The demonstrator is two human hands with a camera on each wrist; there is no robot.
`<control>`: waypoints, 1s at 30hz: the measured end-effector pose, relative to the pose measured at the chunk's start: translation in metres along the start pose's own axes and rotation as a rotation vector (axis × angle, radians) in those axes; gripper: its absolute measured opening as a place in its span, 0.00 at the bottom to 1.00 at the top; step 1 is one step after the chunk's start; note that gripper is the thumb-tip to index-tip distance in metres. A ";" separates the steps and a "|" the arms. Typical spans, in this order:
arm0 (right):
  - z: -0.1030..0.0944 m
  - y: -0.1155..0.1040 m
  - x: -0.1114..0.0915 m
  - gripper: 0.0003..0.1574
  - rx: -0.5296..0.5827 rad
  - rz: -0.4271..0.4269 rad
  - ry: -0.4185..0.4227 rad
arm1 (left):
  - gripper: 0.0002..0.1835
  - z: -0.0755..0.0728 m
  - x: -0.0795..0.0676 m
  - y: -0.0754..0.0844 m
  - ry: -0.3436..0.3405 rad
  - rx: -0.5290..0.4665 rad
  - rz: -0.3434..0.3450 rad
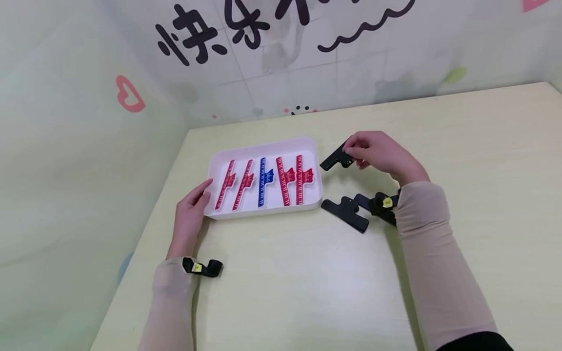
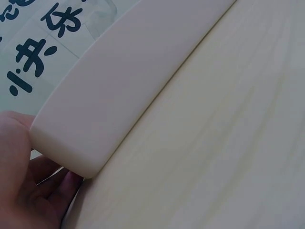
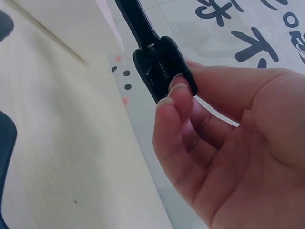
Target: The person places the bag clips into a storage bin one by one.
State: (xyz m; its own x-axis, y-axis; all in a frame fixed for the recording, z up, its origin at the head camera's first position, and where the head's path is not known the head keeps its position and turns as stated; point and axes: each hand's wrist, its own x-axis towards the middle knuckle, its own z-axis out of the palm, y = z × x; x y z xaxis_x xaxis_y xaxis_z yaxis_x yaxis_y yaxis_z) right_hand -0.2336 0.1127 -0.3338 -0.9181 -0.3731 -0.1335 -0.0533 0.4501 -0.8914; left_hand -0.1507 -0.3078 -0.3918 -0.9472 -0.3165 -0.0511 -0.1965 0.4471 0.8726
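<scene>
A white tray (image 1: 259, 213) holds a row of flat, T-shaped, ruler-like clips, one blue clip (image 1: 262, 183) among several red ones. At the tray's left side, my left hand (image 1: 189, 217) grips the near corner; the left wrist view has thumb and curled fingers (image 2: 71, 183) around it. Just off the tray's right side, my right hand (image 1: 379, 153) pinches a black spring clip (image 3: 159, 62) by its handle. That clip's long jaw points toward the tray. Below the right hand, another black clip (image 1: 345, 213) lies on the table, next to one partly hidden by the wrist.
The pale wooden table (image 1: 285, 282) meets a printed backdrop (image 1: 281, 83) with black writing behind the tray. Another backdrop wall (image 1: 79, 195) runs along the left. Small black cameras sit on both wrists.
</scene>
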 end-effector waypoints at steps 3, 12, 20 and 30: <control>-0.002 -0.001 0.000 0.13 -0.004 0.001 0.010 | 0.17 0.003 0.002 0.002 -0.006 -0.007 0.017; 0.004 -0.005 0.004 0.15 0.046 0.001 -0.007 | 0.17 0.000 0.000 0.001 0.005 0.000 0.006; 0.015 -0.014 0.007 0.14 0.083 -0.025 -0.021 | 0.17 -0.005 -0.001 -0.002 0.016 0.004 0.004; 0.018 -0.015 0.004 0.15 0.052 0.014 -0.007 | 0.16 -0.003 -0.001 0.000 0.011 0.013 0.007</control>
State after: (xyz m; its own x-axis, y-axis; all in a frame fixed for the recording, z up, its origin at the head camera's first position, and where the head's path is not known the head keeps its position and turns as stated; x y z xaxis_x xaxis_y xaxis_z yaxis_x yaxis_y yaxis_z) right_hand -0.2296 0.0900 -0.3283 -0.9158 -0.3731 -0.1491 -0.0200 0.4129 -0.9106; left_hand -0.1488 -0.3101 -0.3904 -0.9458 -0.3223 -0.0397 -0.1931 0.4599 0.8667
